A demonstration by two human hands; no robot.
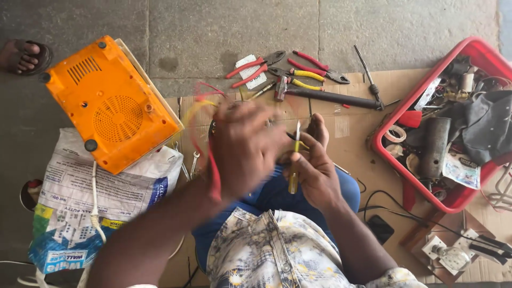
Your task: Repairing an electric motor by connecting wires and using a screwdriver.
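Far left: orange appliance casing (109, 104) laid underside up on a printed sack (80, 197), vents and screw holes exposed for access, white cord (95, 208) trailing down over the sack. Centre left: left hand (242, 149), blurred by motion, closed on red and yellow wires (205, 122) pulled up clear of the lap; exact closure of the grip not discernible through the blur. Centre: right hand (314, 170), grip clamped on a yellow-handled screwdriver (295, 160), tip upward, close to the wires (within easy reach of the left hand). Beyond, on cardboard (357, 154): pliers (256, 66), cutters (320, 66), hammer (330, 97) laid side by side. Far right: red tray (405, 101) of spare parts.
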